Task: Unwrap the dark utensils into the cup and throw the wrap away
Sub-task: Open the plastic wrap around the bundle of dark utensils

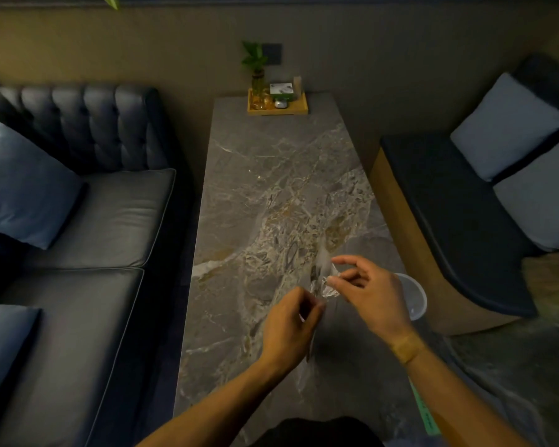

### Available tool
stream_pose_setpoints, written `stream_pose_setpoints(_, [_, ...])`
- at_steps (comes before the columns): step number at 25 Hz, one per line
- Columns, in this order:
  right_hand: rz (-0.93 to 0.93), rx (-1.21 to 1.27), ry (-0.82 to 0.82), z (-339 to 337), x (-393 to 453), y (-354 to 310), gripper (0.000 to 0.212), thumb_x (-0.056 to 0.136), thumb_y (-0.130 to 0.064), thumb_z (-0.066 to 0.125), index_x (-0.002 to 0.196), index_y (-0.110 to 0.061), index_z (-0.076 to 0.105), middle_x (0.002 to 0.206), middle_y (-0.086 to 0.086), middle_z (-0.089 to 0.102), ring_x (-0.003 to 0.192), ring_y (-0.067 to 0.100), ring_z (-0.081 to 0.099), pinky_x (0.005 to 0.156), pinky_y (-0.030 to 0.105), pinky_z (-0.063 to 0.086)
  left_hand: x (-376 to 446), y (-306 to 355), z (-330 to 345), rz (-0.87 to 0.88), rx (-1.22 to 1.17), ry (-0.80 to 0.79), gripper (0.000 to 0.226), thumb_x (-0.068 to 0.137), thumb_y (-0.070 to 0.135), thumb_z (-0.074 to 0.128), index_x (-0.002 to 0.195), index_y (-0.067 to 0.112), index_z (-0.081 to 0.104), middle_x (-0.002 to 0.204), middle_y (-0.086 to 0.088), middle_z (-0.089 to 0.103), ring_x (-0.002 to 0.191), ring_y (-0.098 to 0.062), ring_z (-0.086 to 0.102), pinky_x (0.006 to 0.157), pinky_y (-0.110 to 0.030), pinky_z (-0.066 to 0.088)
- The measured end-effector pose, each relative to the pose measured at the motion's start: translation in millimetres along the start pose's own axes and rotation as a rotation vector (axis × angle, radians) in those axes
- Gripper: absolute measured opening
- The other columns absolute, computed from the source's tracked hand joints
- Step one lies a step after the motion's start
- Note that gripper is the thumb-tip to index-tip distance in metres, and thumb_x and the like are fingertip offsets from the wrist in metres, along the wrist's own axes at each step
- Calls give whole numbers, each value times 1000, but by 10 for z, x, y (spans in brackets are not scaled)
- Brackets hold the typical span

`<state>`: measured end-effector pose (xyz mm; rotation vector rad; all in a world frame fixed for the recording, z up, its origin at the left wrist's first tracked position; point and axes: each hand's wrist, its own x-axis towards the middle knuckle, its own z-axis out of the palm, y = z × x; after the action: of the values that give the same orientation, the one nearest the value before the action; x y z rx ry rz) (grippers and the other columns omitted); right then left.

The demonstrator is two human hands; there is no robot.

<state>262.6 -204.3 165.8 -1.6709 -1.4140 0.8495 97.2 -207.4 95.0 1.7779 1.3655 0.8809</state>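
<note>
I see the marble table, cup at its right edge behind my right hand. Left hand pinches the wrap low, right pinches its top; dark utensils inside, above the table.

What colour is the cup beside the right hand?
Translucent white, seen in the head view: the cup stands on the marble table, partly hidden behind the right hand.
</note>
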Motion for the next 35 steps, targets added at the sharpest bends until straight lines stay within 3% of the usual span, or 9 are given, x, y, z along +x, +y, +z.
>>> stream_pose_setpoints(9, [98,-74,60,55,64,-43,37,73,-41,78,105,-23,71,56,-3,59,54,9,63,61,37,57,-47,63,0,18,46,33,18,86,40,65,79,28,53,75,9,61,68,-8,56,61,-38,52])
stream_pose_setpoints(13, [-9,-332,-18,-3,44,-38,34,72,-57,70,92,-30,72,64,-15,57,66,5,60,60,29,53,-40,48,-39,28,55,21,19,86,48,59,80,30,54,75,10,60,69,-6,56,61,-35,53])
stream_pose_setpoints(16, [-101,-363,-169,-137,75,-28,37,70,-64,66,91,-34,71,87,-14,61,82,3,59,69,27,55,5,19,-71,47,49,12,23,84,54,55,79,32,53,74,11,59,68,-6,56,59,-32,52])
stream_pose_setpoints(18, [-198,-409,-251,-219,116,-17,34,69,-64,67,87,-35,70,99,-18,53,96,-2,49,75,16,46,60,-17,-92,65,41,-8,18,84,48,60,79,32,53,74,11,59,69,-6,55,59,-31,51])
stream_pose_setpoints(22, [-349,-538,-210,-246,186,-48,23,73,-56,68,74,-33,71,104,-18,52,105,2,39,84,19,36,153,-104,-164,125,60,-57,13,87,40,63,83,37,51,80,15,57,74,-5,55,63,-20,47])
stream_pose_setpoints(26, [-376,-459,-141,-159,218,-124,22,78,-48,69,73,-26,70,79,-12,62,87,9,55,78,36,50,71,-278,-231,157,142,-100,10,87,41,57,91,43,47,86,23,49,79,0,53,65,-11,41])
stream_pose_setpoints(28, [-293,-390,-125,-127,235,-152,21,81,-47,66,75,-28,69,78,-7,65,81,11,59,75,39,52,-69,-455,-246,112,188,-146,7,86,40,57,91,37,52,87,18,52,78,-2,54,66,-19,46])
stream_pose_setpoints(31, [-197,-240,-87,-103,297,-170,17,83,-41,68,74,-26,68,68,-6,68,67,5,66,65,33,56,-337,-799,-285,-16,261,-196,5,84,30,58,87,26,59,86,9,56,78,-14,58,68,-39,50])
stream_pose_setpoints(35, [-93,-63,-139,-123,398,-100,7,86,-27,68,81,-22,69,69,0,71,63,3,69,61,22,55,-506,-1091,-408,-175,315,-249,11,89,30,60,81,36,56,86,11,58,79,-10,59,69,-27,48])
